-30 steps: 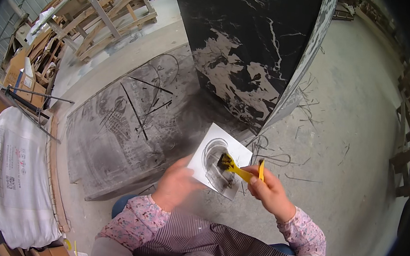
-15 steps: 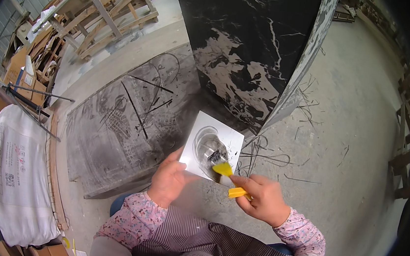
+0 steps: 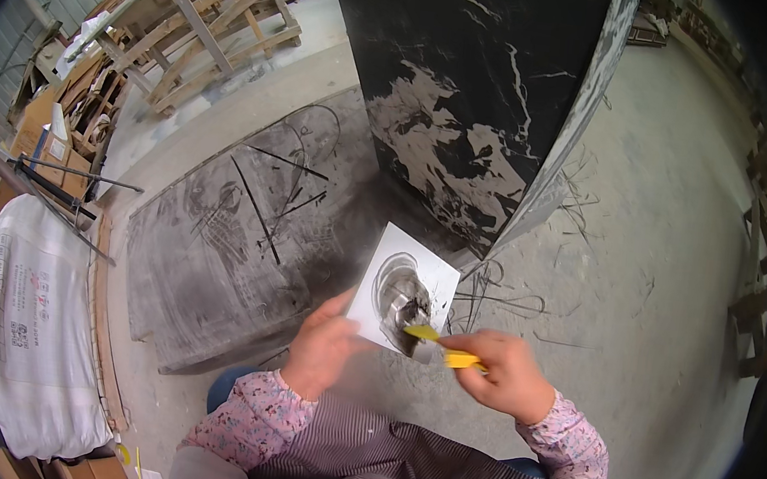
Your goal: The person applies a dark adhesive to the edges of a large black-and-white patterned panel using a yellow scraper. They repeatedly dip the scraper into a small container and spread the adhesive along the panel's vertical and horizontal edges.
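Observation:
My left hand (image 3: 322, 346) grips the lower left edge of a white square board (image 3: 362, 309), thumb on top and the other fingers mostly hidden beneath. Dark grey-black paste (image 3: 405, 299) is smeared in rings over the middle of the board, with thicker black bits at its lower right. In my right hand (image 3: 510, 379) is a small yellow scraper (image 3: 423, 333), its blade tip at the lower right of the smear. A brighter yellow part (image 3: 462, 361) sticks out between the fingers; the grip hides how it joins the blade.
Ahead stands a tall black stone-patterned slab (image 3: 472, 82) with white veins. A dusty grey sheet (image 3: 205, 269) with dark strips lies on the floor to the left. Far left are a white sack (image 3: 37, 335), cardboard and a wooden frame (image 3: 205, 33). Thin black strands (image 3: 498, 297) lie right of the board.
The board has shifted slightly right and down, and my left hand with it. The scraper has moved a little right and down over the paste, its blade now turned more edge-on.

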{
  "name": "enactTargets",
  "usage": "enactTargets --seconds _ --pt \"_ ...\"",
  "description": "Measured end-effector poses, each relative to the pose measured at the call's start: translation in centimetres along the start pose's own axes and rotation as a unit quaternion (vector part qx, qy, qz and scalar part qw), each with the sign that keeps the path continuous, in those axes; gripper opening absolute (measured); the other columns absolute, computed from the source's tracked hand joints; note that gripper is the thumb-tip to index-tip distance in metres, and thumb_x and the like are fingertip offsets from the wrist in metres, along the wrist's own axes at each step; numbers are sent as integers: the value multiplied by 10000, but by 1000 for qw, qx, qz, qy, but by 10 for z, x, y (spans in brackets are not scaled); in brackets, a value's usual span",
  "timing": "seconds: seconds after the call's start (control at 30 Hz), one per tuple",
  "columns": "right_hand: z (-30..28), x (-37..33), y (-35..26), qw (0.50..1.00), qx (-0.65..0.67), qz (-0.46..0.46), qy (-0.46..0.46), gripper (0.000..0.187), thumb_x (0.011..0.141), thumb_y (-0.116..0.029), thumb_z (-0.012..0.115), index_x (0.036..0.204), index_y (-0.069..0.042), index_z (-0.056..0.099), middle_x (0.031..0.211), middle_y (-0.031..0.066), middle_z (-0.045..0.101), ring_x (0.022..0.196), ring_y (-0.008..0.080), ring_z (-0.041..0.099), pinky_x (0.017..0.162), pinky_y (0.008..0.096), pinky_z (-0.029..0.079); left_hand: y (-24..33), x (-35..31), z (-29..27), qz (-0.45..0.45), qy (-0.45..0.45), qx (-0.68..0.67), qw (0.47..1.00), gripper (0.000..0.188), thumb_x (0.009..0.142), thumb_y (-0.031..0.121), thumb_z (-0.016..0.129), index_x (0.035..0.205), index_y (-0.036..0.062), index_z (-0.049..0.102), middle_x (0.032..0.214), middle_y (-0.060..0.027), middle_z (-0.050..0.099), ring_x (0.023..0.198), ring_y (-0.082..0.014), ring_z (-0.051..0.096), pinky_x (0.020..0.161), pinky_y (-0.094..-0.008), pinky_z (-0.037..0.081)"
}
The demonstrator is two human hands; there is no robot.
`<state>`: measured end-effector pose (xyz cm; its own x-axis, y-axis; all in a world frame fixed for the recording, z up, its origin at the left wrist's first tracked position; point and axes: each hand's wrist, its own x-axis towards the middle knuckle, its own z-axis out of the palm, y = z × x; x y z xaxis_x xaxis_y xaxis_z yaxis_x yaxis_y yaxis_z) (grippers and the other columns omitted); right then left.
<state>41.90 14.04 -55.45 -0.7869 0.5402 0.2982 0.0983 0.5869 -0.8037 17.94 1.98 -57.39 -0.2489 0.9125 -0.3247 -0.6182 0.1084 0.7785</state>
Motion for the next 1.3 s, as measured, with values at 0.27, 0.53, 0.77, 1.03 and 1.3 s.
enactTargets --seconds 0.27,0.53,0.77,1.03,1.3 --pt "-30 -11 17 833 466 285 81 351 907 -295 561 1017 35 612 629 10 500 506 87 396 483 220 289 -24 -10 -28 -100 58 -53 992 554 857 42 436 1396 -65 366 1258 -192 568 1083 -298 616 908 -477 531" --pt "-61 3 -24 742 497 444 -73 274 982 -230 498 1154 -34 584 678 -36 511 544 33 375 481 182 281 -85 -35 -6 -330 78 -35 940 366 816 73 503 1161 -20 580 1084 -168 658 992 -296 638 893 -460 532" --pt "-120 -29 -145 663 537 513 92 220 943 -330 593 849 -133 565 645 -50 502 493 54 382 455 202 299 -16 -84 95 -363 20 -111 925 363 829 20 493 1176 -24 592 1090 -174 655 1003 -282 643 907 -394 522" --pt "-273 -75 -343 666 544 476 183 279 970 -317 546 768 -135 483 563 -25 437 451 82 356 411 229 262 122 -133 269 -369 -13 -9 929 370 873 91 516 1237 26 515 1058 -98 633 944 -225 629 873 -402 535" --pt "-417 -99 -467 747 466 386 275 290 1006 -332 470 851 -87 464 537 -4 417 435 105 359 405 234 276 227 -135 466 -336 -84 -15 938 486 853 64 502 1337 29 482 1126 -106 609 995 -242 626 895 -437 532"
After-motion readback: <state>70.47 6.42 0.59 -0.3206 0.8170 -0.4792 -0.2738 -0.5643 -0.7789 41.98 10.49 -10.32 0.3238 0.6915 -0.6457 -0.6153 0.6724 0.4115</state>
